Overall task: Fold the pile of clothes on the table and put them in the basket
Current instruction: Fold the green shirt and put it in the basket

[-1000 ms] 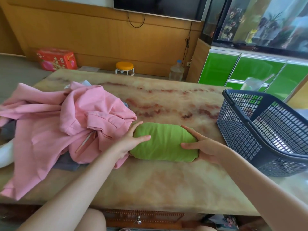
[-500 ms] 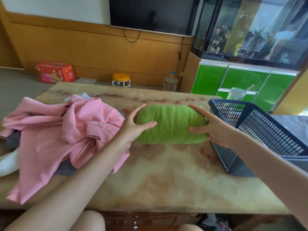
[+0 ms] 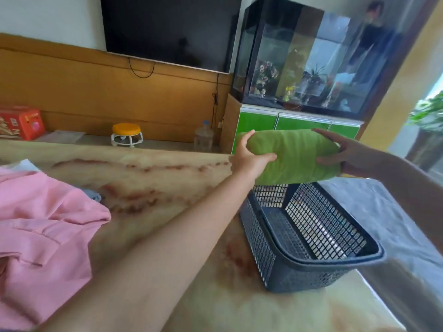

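Head view, single frame. Green garment [image 3: 294, 156], folded into a thick rounded bundle, is held off the tabletop [image 3: 167, 188], over the far end of the basket [image 3: 259, 240]. Its lower edge overlaps the far rim of the basket in view; cannot tell whether it touches the rim. Left hand [image 3: 249, 159] grips the bundle's left end, with the thumb lying across the near face and the fingers curled over the top. Right hand [image 3: 347, 156] grips the right end, thumb under the near lower edge and fingers over the top. Both arms are stretched forward, the left forearm crossing above the tabletop. The basket is dark mesh plastic and stands upright on the right part of the tabletop, its mesh floor and inner walls exposed. Pink garment [image 3: 40, 224] lies rumpled and unfolded on the left part of the tabletop, well apart from the basket. A bit of grey cloth [image 3: 93, 195] shows at its far right edge and a bit of white cloth [image 3: 21, 164] behind it. Background: glass tank [image 3: 299, 56] on a green cabinet [image 3: 259, 122], directly behind the bundle. A dark screen [image 3: 167, 27] is on the wall. On the floor are a small stool with an orange seat [image 3: 126, 134], a clear bottle [image 3: 203, 137] and a red box [image 3: 20, 123].
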The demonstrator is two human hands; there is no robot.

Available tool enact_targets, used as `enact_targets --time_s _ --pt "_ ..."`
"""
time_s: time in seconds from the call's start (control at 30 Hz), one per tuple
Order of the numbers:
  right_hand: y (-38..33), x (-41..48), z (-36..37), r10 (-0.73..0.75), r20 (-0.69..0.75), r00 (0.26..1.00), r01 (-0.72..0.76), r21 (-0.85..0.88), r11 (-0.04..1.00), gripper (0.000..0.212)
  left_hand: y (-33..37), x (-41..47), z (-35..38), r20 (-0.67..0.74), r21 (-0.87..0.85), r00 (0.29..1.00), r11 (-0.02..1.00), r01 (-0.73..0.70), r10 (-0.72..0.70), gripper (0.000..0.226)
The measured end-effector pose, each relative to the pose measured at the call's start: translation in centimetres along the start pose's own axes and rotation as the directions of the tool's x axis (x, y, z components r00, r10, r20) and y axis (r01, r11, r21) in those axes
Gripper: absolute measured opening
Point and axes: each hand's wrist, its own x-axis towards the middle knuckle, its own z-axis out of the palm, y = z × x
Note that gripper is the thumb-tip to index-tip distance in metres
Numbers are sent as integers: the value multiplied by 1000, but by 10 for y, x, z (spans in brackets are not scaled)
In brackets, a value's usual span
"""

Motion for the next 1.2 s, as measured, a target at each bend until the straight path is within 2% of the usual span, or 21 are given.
enact_targets --time_s 0.07,0.13,0.27,0.4,0.53,0.63,0.73,0.83,0.97,1.03,1.1,1.17,1.2 --pt "20 14 -14 49 -10 999 -49 2 999 89 -17 12 19 -17 52 999 998 45 -44 81" --pt "40 31 -32 74 -15 997 -74 1 997 84 -35 25 37 -33 100 997 993 67 -64 79" --pt "70 54 -41 78 16 997 -79 35 996 87 -58 43 58 -97 184 987 973 140 -124 75" --pt "90 67 -46 84 40 996 -86 42 995 89 -62 45 78 -89 333 982 925 186 -166 74" --pt "94 68 -43 92 29 995 -90 -64 994 96 -65 44 81 -51 509 985 844 167 -164 93" --pt "97 66 -36 92 22 996 -87 -163 983 104 -76 44 84 -59 664 984 730 164 -168 101" --pt "109 63 -21 105 -22 994 -106 -351 930 113 -88 44 85 -78 776 991 617 126 -104 85" --pt "122 66 -8 72 -81 994 -102 -472 876 114 -99 44 87 -15 932 997 361 39 -69 73" --pt "136 76 -1 57 -96 994 -99 -526 845 113 -115 56 92 -7 998 988 64 17 -153 63" --pt "140 81 0 71 -99 993 -117 -610 784 117 -122 67 93 -17 999 977 -53 6 -211 59" --pt "147 84 4 116 -78 990 -137 -701 700 124 -125 71 95 -7 991 960 -128 -30 -280 52" --pt "158 85 12 155 -93 984 -170 -768 618 126 -132 73 93 84 985 954 -118 -123 -286 66" --pt "163 83 16 148 -128 981 -188 -831 523 125 -136 75 90 159 965 952 -161 -206 -263 70"
